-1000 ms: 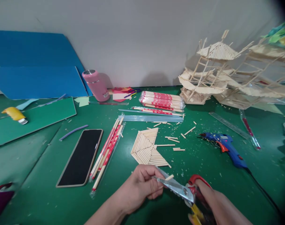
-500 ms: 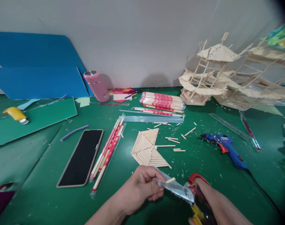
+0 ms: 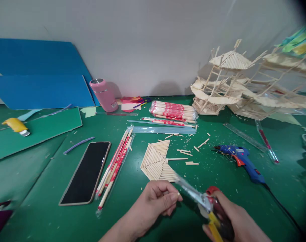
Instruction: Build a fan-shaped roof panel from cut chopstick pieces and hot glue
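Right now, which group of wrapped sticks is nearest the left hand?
The slanted group beside the phone; the packs near the wall lie farther from the left hand.

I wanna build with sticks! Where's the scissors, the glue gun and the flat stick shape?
Scissors (image 3: 203, 201), head view: blades near the pivot.
Glue gun (image 3: 245, 157), head view: blue body.
Flat stick shape (image 3: 156, 162), head view: middle sticks.
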Demonstrator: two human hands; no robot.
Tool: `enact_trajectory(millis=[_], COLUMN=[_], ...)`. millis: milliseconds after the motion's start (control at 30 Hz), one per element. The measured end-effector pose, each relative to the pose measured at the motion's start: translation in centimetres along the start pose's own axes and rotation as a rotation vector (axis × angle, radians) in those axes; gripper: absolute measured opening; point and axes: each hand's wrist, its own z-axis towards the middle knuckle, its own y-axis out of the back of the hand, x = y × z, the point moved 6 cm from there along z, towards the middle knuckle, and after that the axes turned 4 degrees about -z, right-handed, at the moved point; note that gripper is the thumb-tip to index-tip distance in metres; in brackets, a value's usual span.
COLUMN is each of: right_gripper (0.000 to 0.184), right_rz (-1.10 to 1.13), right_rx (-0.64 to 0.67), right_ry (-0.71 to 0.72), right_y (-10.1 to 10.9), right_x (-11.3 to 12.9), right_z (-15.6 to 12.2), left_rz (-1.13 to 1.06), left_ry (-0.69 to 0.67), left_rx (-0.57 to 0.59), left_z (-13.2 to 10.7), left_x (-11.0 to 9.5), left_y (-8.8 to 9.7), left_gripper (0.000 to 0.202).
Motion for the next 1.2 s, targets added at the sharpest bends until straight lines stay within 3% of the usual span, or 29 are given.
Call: enact_trajectory(millis=[200,333,533,633,733,867,967,1100,1200], right_gripper=[0.042,0.044,0.057,0.055,0.033,0.022,0.023,0.026,0.03], right_rz=[-0.16,-0.375,-0.51,-0.542,-0.364,0.063,0.378,0.707,0.781], right_rx=[-0.084,-0.272,-0.4,-0.474,-0.49,-0.151,0.079,0.254,0.292], right_ry=[-0.087,-0.138,-0.082,0.04,0.096,0.145,0.148,0.083,0.045], right_y=[3.3,5.4,6.9,7.3,6.8,2.9,0.1,-2.1,-2.8], right_x=[-2.0,-4.2,-6.7,-5.4,-2.1,3.4,6.2,6.9,6.3], right_z=[1.4,2.2,2.5,1.8,1.2,2.2,3.0,3.6,3.7], left_rz=[-0.009,0.007,0.016,-0.002,-0.003,0.006,0.028,0.045,0.066], left_ry=[0.002,-0.043,-0.041,-0.014,0.011,0.026,0.015,0.009,0.028], left_rx=[-0.031,-0.054,-0.024,-0.015,-0.019,-0.013,0.014,0.034,0.03], left_z=[0.0,-0.1,-0.1,0.0,0.0,-0.1,-0.1,-0.3,-0.5], left_x=[0.0,-0.4,-0.5,-0.3,0.0,0.1,-0.1,0.0,0.1], left_y=[0.2,0.2,-0.1,-0.1,-0.2,-0.4,-0.6,-0.8,-0.8], left_gripper=[0.025,0.025,0.025,0.025,0.024,0.025,0.026,0.029,0.031])
